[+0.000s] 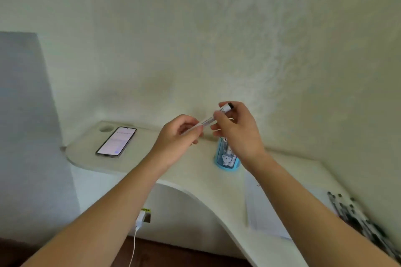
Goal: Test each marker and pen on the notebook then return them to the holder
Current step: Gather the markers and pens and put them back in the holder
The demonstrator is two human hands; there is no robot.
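Both hands hold a white pen [208, 119] in the air above the tabletop [178, 165]: the left hand [180, 134] pinches its lower end, the right hand [236, 128] grips the black-capped end. The blue holder [225, 156] stands just beneath, the notebook [262, 204] near right, a phone [116, 141] far left.

So the wall [195, 28] is a creamy off-white with a rough, bumpy plaster texture, lit soft and even, no hard shadows. Off to the left there's a tall flat grey panel [21, 115], can't tell what it is. The surface [138, 158] is pale cream with rounded, curvy edges and a round recess [106, 128] near its far left corner. A white charger [140, 220] sits on the white front below the top, with its cable [132, 247] hanging down over the dark brown floor [184, 253].
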